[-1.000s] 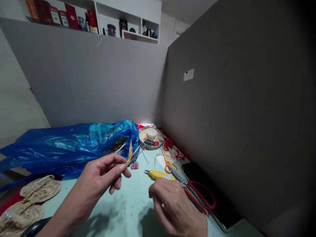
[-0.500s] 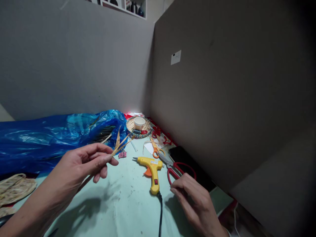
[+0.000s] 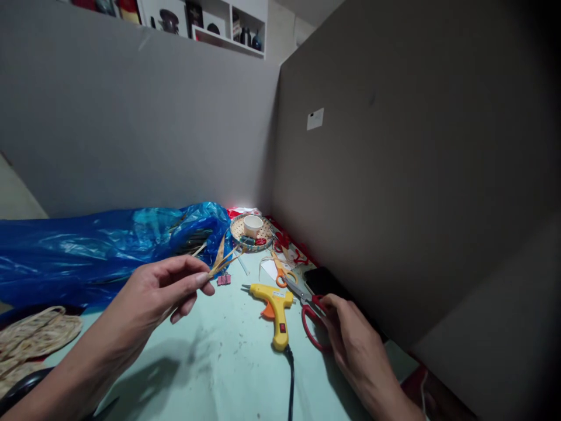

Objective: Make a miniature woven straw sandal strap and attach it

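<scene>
My left hand [image 3: 175, 289] is closed in a pinch on a few thin, dry straw-coloured strips [image 3: 221, 263], one wider and leaf-like. They fan out beyond the fingertips above the table. My right hand [image 3: 355, 339] is curled over one red handle loop of the scissors [image 3: 309, 301], its fingers hiding much of that loop. The scissors lie slightly open, their blades pointing away and to the left. Between my hands rests a yellow hot glue gun [image 3: 278, 310] with an orange trigger and a black cord running toward me.
Orange-handled scissors [image 3: 280, 272] lie beyond the red pair, beside a dark phone-like slab [image 3: 326, 282]. A pink binder clip [image 3: 224, 280] sits left of the glue gun. Farther back, a woven tray [image 3: 236, 234] carries a paper cup [image 3: 253, 224]. Blue plastic [image 3: 87, 248] covers the left side.
My right hand has moved forward onto the red scissors' handle and closed there. My left hand still holds the dry strips. The view has tilted up slightly.
</scene>
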{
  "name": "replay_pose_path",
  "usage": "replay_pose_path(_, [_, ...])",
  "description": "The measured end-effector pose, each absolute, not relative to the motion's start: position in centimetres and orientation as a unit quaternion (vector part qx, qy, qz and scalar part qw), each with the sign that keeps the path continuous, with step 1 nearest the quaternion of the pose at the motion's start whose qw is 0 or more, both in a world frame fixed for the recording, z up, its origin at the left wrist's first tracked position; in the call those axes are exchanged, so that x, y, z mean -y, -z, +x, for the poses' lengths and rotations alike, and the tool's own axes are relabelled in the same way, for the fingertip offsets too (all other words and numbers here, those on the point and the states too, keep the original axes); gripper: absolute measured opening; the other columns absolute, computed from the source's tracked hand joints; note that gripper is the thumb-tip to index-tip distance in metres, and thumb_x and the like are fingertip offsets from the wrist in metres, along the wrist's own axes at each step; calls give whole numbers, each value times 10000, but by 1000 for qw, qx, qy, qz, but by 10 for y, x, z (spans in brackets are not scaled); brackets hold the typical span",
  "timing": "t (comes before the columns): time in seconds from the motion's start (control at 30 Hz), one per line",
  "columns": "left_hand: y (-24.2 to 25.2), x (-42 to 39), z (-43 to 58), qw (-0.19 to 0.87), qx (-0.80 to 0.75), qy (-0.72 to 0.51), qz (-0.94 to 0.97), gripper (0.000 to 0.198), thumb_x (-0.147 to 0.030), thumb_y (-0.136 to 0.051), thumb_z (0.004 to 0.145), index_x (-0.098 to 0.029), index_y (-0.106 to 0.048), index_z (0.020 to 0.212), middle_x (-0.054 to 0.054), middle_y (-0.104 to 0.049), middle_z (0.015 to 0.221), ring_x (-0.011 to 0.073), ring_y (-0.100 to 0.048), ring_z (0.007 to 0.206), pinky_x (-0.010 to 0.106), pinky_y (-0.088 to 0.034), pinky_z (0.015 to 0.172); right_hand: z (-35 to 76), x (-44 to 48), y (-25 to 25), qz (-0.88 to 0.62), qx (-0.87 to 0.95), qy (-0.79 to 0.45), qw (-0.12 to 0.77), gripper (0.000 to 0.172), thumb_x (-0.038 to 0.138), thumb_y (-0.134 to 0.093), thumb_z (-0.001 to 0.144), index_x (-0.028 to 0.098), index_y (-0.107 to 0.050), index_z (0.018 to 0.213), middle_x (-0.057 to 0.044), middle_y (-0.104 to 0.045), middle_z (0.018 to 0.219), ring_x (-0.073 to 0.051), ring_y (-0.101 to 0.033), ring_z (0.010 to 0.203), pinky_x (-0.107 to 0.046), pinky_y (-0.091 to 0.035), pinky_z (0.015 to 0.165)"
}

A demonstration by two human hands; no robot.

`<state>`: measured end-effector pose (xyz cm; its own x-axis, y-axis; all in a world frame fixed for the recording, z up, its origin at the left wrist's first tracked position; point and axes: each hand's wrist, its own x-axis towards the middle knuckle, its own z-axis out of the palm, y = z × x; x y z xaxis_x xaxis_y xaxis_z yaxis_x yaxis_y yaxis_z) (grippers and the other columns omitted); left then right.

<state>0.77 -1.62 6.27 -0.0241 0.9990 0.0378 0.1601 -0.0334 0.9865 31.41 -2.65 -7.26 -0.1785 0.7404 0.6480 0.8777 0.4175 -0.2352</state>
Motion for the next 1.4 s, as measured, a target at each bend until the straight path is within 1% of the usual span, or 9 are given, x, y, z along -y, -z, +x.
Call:
replay_pose_path(0.17, [-65, 20, 1, 459, -508, -499, 531, 167, -311, -802, 681, -193, -740, 781, 7, -710, 676, 86, -461, 506, 198, -332, 468, 317, 21, 92, -555, 781, 184, 218, 308, 104, -475, 925, 146, -546, 1222, -150, -679, 1143, -315, -633, 964, -431, -551, 779])
replay_pose_path(0.33, [-67, 23, 1, 479, -483, -496, 540, 102, -259, -753, 741, -183, -728, 805, 12, -728, 716, 86, -456, 527, 219, -329, 494, 319, 8, 96, -545, 782, 238, 188, 318, 10, -444, 847, 118, -600, 1102, -144, -695, 931, -297, -653, 802, -416, -581, 664])
replay_pose_path(0.47, [-67, 22, -2, 470, -471, -517, 539, 113, -208, -715, 744, -180, -719, 853, 18, -748, 744, 93, -480, 532, 233, -345, 498, 337, 0, 86, -526, 783, 233, 238, 138, 166, -515, 881, 165, -597, 993, -140, -682, 873, -307, -675, 760, -424, -594, 626])
replay_pose_path(0.63, [-64, 20, -7, 479, -468, -518, 532, 172, -226, -745, 749, -185, -712, 913, 27, -762, 739, 113, -532, 562, 236, -392, 512, 347, 12, 73, -531, 733, 50, 423, 351, 361, -603, 901, 185, -517, 1193, -152, -706, 1015, -272, -735, 827, -349, -629, 694])
replay_pose_path(0.73, [-64, 22, -6, 474, -481, -510, 533, 144, -285, -772, 756, -187, -737, 856, 21, -752, 731, 105, -531, 554, 224, -387, 497, 323, 20, 58, -477, 729, -162, 464, 366, 362, -645, 904, 231, -543, 1230, -127, -735, 1051, -253, -748, 900, -286, -630, 721])
replay_pose_path(0.8, [-65, 23, -5, 469, -494, -512, 523, 137, -303, -780, 751, -189, -746, 818, 13, -734, 703, 98, -523, 532, 216, -367, 475, 300, 20, 43, -435, 724, -240, 479, 458, 361, -694, 874, 243, -544, 1291, -92, -736, 957, -237, -744, 800, -279, -624, 666])
replay_pose_path(0.9, [-67, 23, -5, 461, -496, -525, 515, 127, -316, -774, 765, -194, -748, 787, 3, -712, 671, 84, -490, 492, 207, -333, 446, 268, 16, 21, -384, 753, -301, 442, 504, 361, -745, 837, 277, -561, 1299, -66, -719, 995, -216, -720, 754, -273, -606, 640])
replay_pose_path(1.13, [-66, 20, -7, 418, -507, -554, 512, 96, -296, -749, 789, -204, -745, 763, -6, -709, 662, 75, -446, 481, 200, -305, 440, 222, 1, -9, -323, 822, -279, 377, 391, 514, -770, 773, 242, -578, 978, -20, -594, 826, -185, -577, 663, -271, -527, 571])
replay_pose_path(1.4, [-51, 14, -2, 416, -545, -485, 543, 109, -289, -697, 769, -205, -740, 713, -11, -707, 614, 93, -447, 481, 228, -309, 456, 196, -4, -5, -347, 819, -320, 325, 370, 506, -744, 800, 240, -548, 968, 1, -535, 840, -163, -475, 670, -259, -439, 585])
